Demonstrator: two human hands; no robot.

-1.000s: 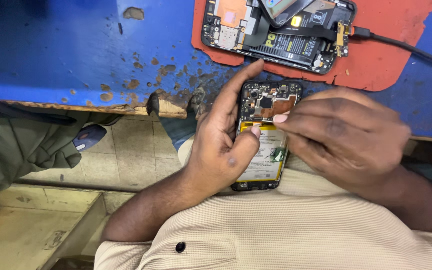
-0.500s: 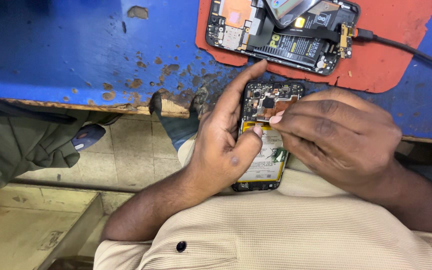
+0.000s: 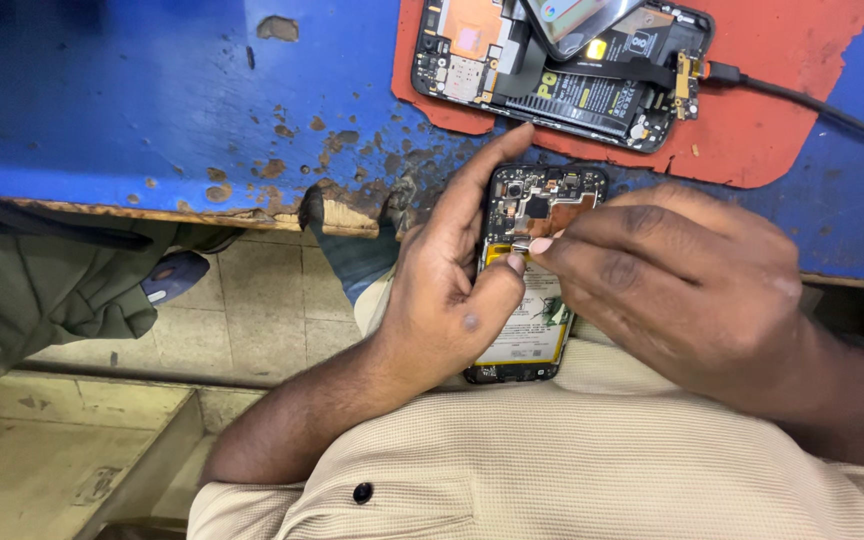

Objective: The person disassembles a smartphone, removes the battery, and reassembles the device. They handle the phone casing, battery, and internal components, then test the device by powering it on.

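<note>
My left hand (image 3: 444,275) grips an opened smartphone (image 3: 532,330) with its back cover off, index finger stretched up along the left edge and thumb resting on the yellow battery. The phone's circuit board (image 3: 544,200) shows at the top. My right hand (image 3: 682,285) comes in from the right, its fingertips pinched on a small part at the joint between board and battery. The phone is held over my lap, just below the edge of the blue workbench (image 3: 152,110).
A second opened phone (image 3: 552,65) with a cable (image 3: 812,105) plugged in lies on a red mat (image 3: 782,60) on the chipped bench. A person in olive trousers with a blue shoe (image 3: 174,275) is at the left. Tiled floor (image 3: 262,315) below.
The hands and phone keep almost the same pose; my right fingertips have shifted slightly on the part near the board. The view has drifted a little.
</note>
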